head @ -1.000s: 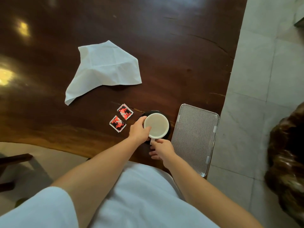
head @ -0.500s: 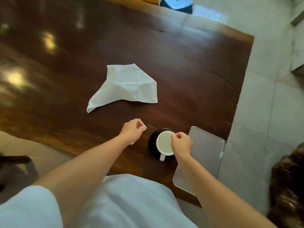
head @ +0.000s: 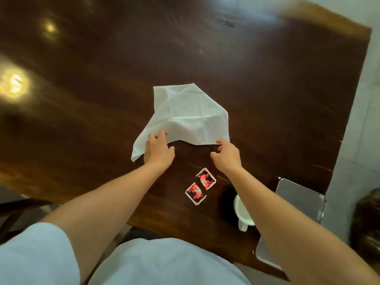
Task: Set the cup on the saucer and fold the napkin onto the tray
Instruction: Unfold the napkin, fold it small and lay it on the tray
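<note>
Off the cup (head: 243,210), now on its saucer (head: 226,204) at five o'clock, my left hand (head: 159,153) and right hand (head: 227,156) touch the napkin (head: 189,116) edge, loose, gripping nothing yet.

The right forearm (head: 265,204) covers the right side of the cup (head: 242,210) and saucer (head: 226,202) and the middle of the tray (head: 302,199). Print on the two sachets (head: 195,193) is too small to read. The far corner of the table (head: 308,19) is blurred.

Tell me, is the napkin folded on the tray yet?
Not yet: the napkin lies rumpled in an uneven shape on the table, away from the tray. The left hand and right hand are at its near edge.
</note>
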`<act>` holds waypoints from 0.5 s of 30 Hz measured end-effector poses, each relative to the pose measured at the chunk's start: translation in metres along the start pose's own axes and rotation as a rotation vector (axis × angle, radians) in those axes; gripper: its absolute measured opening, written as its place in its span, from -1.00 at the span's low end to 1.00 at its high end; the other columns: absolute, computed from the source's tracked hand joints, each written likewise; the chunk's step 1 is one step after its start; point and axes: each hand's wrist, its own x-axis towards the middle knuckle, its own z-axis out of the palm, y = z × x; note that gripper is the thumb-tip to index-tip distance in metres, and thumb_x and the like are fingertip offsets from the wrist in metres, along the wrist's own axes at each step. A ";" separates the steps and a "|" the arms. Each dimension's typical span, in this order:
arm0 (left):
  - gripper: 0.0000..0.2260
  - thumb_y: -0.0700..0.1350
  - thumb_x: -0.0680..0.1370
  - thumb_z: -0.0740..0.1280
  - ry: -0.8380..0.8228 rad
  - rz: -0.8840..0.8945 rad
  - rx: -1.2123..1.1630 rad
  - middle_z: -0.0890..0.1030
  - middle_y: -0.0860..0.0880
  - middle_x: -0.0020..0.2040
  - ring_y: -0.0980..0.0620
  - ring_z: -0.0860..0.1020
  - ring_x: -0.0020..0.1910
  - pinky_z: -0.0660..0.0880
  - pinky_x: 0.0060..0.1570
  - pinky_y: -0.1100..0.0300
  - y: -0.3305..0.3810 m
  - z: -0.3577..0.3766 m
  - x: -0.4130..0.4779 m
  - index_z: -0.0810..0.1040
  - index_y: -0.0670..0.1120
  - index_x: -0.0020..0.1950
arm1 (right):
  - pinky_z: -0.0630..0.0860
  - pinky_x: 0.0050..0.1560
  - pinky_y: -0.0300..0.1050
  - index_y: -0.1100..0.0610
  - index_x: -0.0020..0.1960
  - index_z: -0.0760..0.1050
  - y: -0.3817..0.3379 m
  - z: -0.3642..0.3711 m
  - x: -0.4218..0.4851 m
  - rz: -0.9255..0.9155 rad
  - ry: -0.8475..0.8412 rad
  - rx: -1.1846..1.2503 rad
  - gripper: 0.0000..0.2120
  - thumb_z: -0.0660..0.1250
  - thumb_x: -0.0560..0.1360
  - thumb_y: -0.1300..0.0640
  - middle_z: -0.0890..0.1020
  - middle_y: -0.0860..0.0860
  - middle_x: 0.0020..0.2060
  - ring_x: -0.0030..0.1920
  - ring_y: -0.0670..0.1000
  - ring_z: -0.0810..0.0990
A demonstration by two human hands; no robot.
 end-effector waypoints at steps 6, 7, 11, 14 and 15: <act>-0.49 0.07 0.53 0.38 -0.016 0.178 0.342 0.31 -0.15 0.43 -0.22 0.32 0.32 0.41 0.26 -0.11 -0.036 0.009 0.054 0.34 0.01 0.43 | 0.55 0.20 0.11 0.00 0.38 0.43 -0.022 0.037 0.040 -0.122 0.063 -0.379 -0.55 0.39 0.52 0.18 0.40 0.09 0.39 0.37 0.19 0.34; -0.51 0.09 0.53 0.38 -0.005 0.207 0.367 0.34 -0.15 0.40 -0.22 0.34 0.29 0.43 0.24 -0.11 -0.042 0.009 0.060 0.37 0.00 0.41 | 0.56 0.19 0.13 0.01 0.35 0.45 -0.023 0.042 0.044 -0.130 0.069 -0.421 -0.58 0.38 0.52 0.18 0.38 0.10 0.39 0.35 0.20 0.33; -0.71 -0.14 0.53 0.35 0.037 0.322 0.322 0.45 -0.17 0.27 -0.25 0.42 0.15 0.57 0.02 -0.11 -0.051 0.002 0.074 0.49 -0.10 0.25 | 0.58 -0.04 0.08 0.13 0.04 0.60 -0.029 0.049 0.056 -0.109 0.159 -0.435 -0.88 0.33 0.53 0.22 0.43 0.11 0.24 0.19 0.18 0.37; -0.73 -0.29 0.48 0.36 -0.019 0.393 0.333 0.47 -0.18 0.20 -0.22 0.47 0.10 0.55 -0.13 -0.03 -0.051 -0.005 0.081 0.51 -0.17 0.17 | 0.57 -0.03 0.07 0.19 0.05 0.58 -0.032 0.043 0.062 -0.089 0.153 -0.378 -0.87 0.30 0.54 0.28 0.47 0.11 0.18 0.17 0.18 0.42; -0.69 -0.32 0.45 0.38 -0.062 0.407 0.344 0.45 -0.18 0.20 -0.21 0.47 0.11 0.51 -0.16 0.00 -0.050 -0.008 0.082 0.50 -0.18 0.18 | 0.57 -0.01 0.09 0.21 0.07 0.57 -0.031 0.039 0.063 -0.086 0.153 -0.360 -0.86 0.29 0.54 0.29 0.50 0.12 0.16 0.15 0.18 0.46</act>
